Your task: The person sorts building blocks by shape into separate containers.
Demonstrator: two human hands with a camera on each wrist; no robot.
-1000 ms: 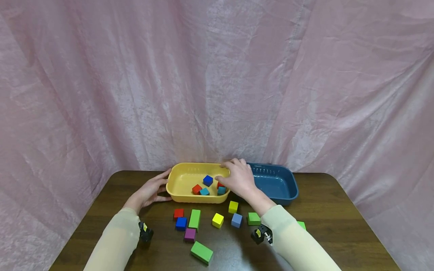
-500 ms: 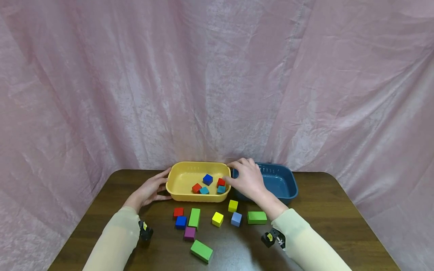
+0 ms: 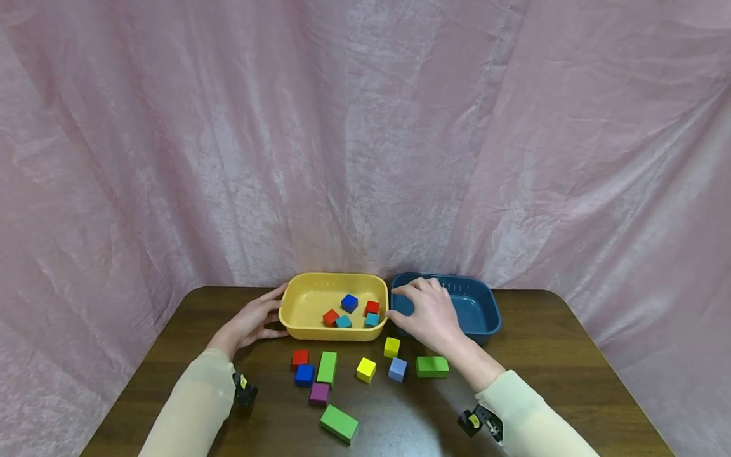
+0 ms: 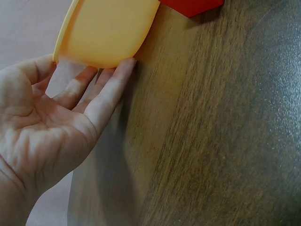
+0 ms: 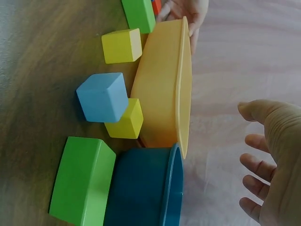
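My left hand lies at the left end of the yellow tray, its fingers fairly straight. In the left wrist view the thumb touches the rim and the fingertips rest against the end wall. My right hand hovers over the left part of the blue tray, fingers spread and holding nothing. Inside the yellow tray lie a dark blue cube, two red cubes, one of them towards the front, and two light blue cubes, one near the right end. My right hand hides part of the blue tray.
On the wooden table before the trays lie a red cube, a blue cube, a purple cube, yellow cubes, a periwinkle cube and green blocks. A pink curtain hangs behind.
My right hand has drawn back from over the yellow tray's right end to above the blue tray, uncovering a red cube inside the yellow one. The left hand stays put.
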